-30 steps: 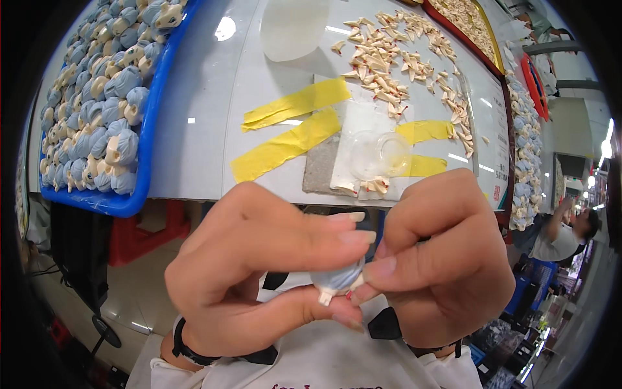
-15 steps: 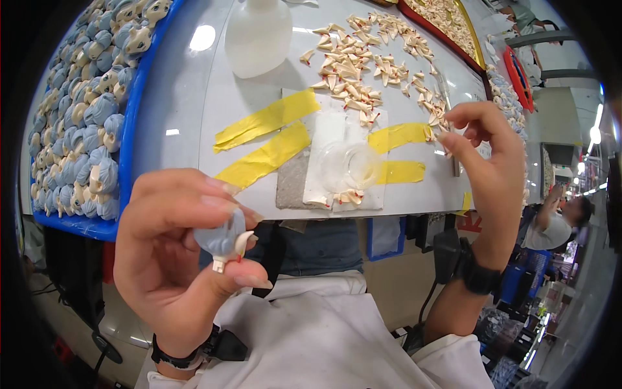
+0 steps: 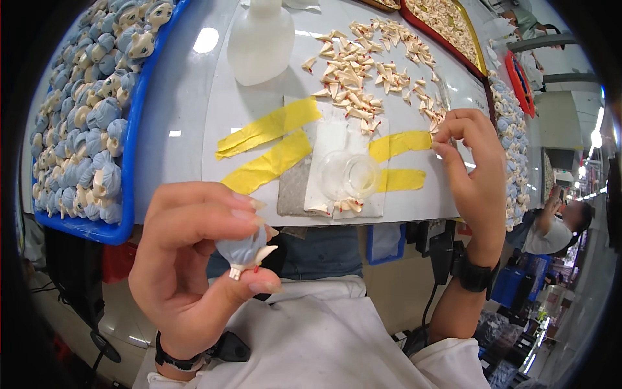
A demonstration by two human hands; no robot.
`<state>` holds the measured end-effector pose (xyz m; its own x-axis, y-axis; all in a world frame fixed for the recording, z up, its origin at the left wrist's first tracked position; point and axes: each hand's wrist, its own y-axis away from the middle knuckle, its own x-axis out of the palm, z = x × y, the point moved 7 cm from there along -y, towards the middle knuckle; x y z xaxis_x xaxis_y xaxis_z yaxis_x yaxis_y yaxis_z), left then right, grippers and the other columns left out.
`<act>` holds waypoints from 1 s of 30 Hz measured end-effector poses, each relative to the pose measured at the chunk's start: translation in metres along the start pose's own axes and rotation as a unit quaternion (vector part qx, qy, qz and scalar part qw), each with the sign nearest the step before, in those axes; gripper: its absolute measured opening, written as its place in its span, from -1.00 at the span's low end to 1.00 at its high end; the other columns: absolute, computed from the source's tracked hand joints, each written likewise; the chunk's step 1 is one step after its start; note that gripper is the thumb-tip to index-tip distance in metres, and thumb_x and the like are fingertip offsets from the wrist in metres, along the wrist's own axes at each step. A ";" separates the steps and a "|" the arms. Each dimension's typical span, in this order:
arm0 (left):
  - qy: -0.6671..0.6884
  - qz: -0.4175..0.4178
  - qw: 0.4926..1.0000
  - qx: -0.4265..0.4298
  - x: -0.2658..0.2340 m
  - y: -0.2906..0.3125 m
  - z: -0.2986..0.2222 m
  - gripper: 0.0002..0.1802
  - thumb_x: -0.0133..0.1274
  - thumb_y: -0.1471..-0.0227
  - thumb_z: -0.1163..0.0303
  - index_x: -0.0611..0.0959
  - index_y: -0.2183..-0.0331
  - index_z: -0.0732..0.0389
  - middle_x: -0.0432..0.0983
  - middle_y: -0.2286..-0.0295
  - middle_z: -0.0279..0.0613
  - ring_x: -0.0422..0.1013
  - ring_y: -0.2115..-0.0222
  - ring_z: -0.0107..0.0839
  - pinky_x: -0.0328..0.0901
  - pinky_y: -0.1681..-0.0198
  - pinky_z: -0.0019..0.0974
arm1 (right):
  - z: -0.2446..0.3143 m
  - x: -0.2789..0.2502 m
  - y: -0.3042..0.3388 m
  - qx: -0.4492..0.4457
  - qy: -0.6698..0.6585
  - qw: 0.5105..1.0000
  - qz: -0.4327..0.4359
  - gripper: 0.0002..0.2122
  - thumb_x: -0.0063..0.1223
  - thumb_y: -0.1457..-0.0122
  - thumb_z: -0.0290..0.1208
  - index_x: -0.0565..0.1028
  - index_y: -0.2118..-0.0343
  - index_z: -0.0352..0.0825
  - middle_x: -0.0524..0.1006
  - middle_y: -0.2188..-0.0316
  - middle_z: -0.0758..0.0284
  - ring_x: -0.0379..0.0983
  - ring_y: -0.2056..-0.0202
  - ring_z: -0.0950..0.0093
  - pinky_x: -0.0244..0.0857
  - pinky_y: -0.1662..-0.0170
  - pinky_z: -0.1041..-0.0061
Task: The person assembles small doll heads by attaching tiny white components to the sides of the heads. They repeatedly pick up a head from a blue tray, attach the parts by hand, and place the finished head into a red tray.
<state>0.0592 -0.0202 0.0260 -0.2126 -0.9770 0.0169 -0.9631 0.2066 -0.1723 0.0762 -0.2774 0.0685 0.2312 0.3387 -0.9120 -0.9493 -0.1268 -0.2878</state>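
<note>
Between the thumb and fingers of my left hand (image 3: 188, 253) is a small doll head (image 3: 238, 250) with light blue hair, held low in front of the table edge. A cream, horn-shaped piece (image 3: 265, 253) with a red end sticks out from its side. My right hand (image 3: 476, 165) is over the right part of the table. Its thumb and index finger come together at the lower end of a spread of small cream pointed pieces (image 3: 346, 78) with red ends. Whatever lies between those fingertips is too small to make out.
A blue tray (image 3: 133, 129) at the left is full of blue-haired doll heads. A translucent bottle (image 3: 259, 48), a round clear dish (image 3: 359, 176) and yellow tape strips (image 3: 272, 123) are on the table. A red-and-gold tray (image 3: 478, 48) of cream pieces stands far right.
My left hand has shifted slightly right and down with the doll head, which is turned a little. The right hand has moved left, and its thumb and index finger have closed together beside the cream pieces.
</note>
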 end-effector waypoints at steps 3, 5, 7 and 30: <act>0.001 0.007 1.000 -0.001 0.000 0.000 0.000 -0.49 0.27 0.27 0.23 0.41 0.31 0.28 0.25 0.34 -0.13 0.36 0.47 -0.41 0.26 0.50 -0.48 | -0.009 -0.009 0.010 0.084 -0.078 0.993 -0.034 -0.92 -0.06 0.08 -0.67 0.40 0.47 -0.43 0.41 0.47 0.30 0.34 0.42 0.48 0.20 0.32 0.60; 0.002 0.013 1.000 0.000 0.000 0.002 0.002 -0.50 0.26 0.26 0.23 0.41 0.31 0.28 0.25 0.34 -0.13 0.35 0.48 -0.40 0.26 0.51 -0.47 | -0.012 -0.016 0.017 0.103 -0.112 0.984 -0.093 -0.92 -0.10 0.02 -0.67 0.42 0.43 -0.44 0.42 0.42 0.31 0.33 0.38 0.56 0.18 0.28 0.66; 0.003 0.011 1.000 -0.003 0.002 0.002 0.001 -0.50 0.26 0.26 0.23 0.41 0.31 0.28 0.25 0.35 -0.13 0.35 0.48 -0.40 0.26 0.51 -0.47 | -0.009 -0.024 0.019 0.091 -0.123 0.982 -0.113 -0.90 -0.12 -0.02 -0.66 0.43 0.39 -0.45 0.42 0.41 0.31 0.32 0.37 0.60 0.18 0.27 0.68; 0.110 0.072 0.990 -0.050 0.016 0.000 0.000 -0.60 0.31 0.39 0.47 0.46 0.43 0.27 0.36 0.36 -0.02 0.39 0.33 -0.24 0.34 0.26 -0.30 | 0.078 0.007 0.008 -0.068 -0.143 0.981 -0.110 -0.83 0.05 0.26 -0.78 0.42 0.53 -0.43 0.42 0.50 0.24 0.34 0.41 0.43 0.21 0.29 0.54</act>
<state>0.0555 -0.0357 0.0258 -0.3698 -0.9039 0.2150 -0.9291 0.3585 -0.0907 0.0536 -0.2037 0.0822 0.3397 0.6172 -0.7097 -0.8413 -0.1378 -0.5226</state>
